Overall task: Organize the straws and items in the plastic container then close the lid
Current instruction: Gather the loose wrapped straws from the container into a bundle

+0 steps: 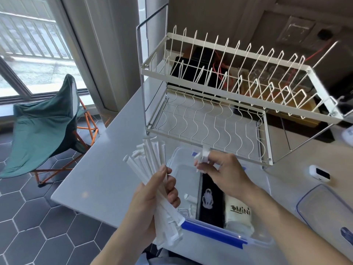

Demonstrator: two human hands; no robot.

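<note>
My left hand (152,201) grips a bundle of white paper-wrapped straws (150,161) that fans up and to the left, just left of the clear plastic container (177,159). My right hand (221,173) hovers over the container with a few small white wrapped items (202,157) pinched in its fingers. Inside the container lie a black packet with a white emblem (210,199), a white "MINI" pouch (238,215) and some loose white wrappers (188,205). The container's blue latch (212,233) faces me. Its clear lid (330,213) with a blue rim rests on the counter at the right.
A white two-tier wire dish rack (219,104) stands right behind the container. A small white device (320,174) lies on the counter at the right. The grey counter (99,169) ends at the left, with a green folding chair (45,127) on the tiled floor beyond.
</note>
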